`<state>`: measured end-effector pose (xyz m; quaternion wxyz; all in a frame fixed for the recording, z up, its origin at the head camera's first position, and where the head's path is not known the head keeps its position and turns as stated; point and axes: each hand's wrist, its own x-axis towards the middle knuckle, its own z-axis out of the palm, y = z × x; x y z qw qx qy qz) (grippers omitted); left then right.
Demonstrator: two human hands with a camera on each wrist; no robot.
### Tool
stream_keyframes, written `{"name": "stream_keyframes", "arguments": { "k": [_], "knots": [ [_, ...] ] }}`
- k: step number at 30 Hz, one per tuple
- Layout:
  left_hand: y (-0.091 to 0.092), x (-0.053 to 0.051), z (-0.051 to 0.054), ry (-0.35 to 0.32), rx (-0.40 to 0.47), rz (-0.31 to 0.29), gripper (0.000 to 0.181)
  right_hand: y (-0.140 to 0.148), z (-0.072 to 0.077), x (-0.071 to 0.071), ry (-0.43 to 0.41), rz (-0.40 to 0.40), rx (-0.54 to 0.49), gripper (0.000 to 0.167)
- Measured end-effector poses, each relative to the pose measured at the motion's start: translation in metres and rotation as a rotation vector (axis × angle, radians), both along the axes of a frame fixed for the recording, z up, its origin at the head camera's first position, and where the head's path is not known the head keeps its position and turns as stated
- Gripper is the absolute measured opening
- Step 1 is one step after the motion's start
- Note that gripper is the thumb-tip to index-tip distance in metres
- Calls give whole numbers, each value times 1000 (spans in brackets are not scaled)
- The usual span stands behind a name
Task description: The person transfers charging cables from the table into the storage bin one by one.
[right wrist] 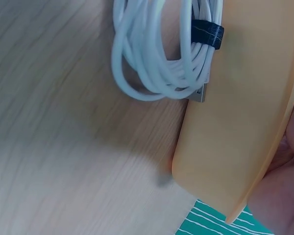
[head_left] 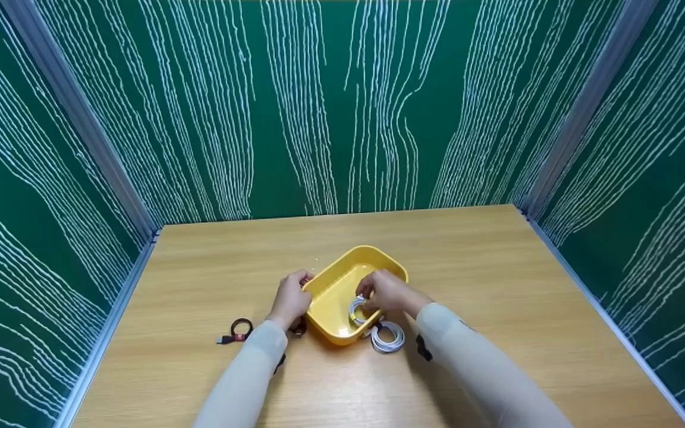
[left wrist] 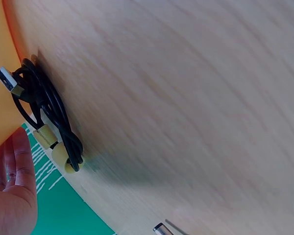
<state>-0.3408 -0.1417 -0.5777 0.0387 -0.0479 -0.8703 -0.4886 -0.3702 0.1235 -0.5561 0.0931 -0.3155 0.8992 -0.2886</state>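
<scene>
A yellow plastic box (head_left: 342, 340) sits at an angle on the table. My left hand (head_left: 290, 299) holds its left corner by the rim; in the left wrist view the fingers (left wrist: 22, 159) lie against the outer wall. Reaching over the right rim, my right hand (head_left: 389, 290) pinches a coiled white cable (head_left: 354, 309) inside the box. A second coiled white cable (head_left: 387, 337), bound with a black strap (right wrist: 207, 34), lies outside against the near right wall. Beside the left wall lies a bundled black USB cable (left wrist: 51, 105), partly hidden by my left arm in the head view.
Farther left on the wooden table (head_left: 200, 261) is a small looped black cable (head_left: 240, 329) with a red tag. Green walls (head_left: 366, 107) with white wavy lines enclose the table at the back and both sides.
</scene>
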Motion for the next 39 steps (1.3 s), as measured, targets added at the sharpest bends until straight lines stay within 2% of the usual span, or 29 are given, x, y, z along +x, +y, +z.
{"name": "stream_keyframes", "arguments": {
  "k": [12,18,23,30,39],
  "knots": [
    [1,-2,1,-2,9,-4,43,3,5,2,-25,-11,-26,22],
    [2,-2,1,-5,13,-3,41,7,12,7,-74,-66,-61,23],
    [2,-2,1,8,7,-2,40,11,20,11,-77,-121,-89,23],
    [2,-2,0,-5,9,7,42,20,27,14,-83,-103,-130,26],
    [1,1,3,-24,30,3,42,35,27,18,-76,-68,-172,24]
  ]
}}
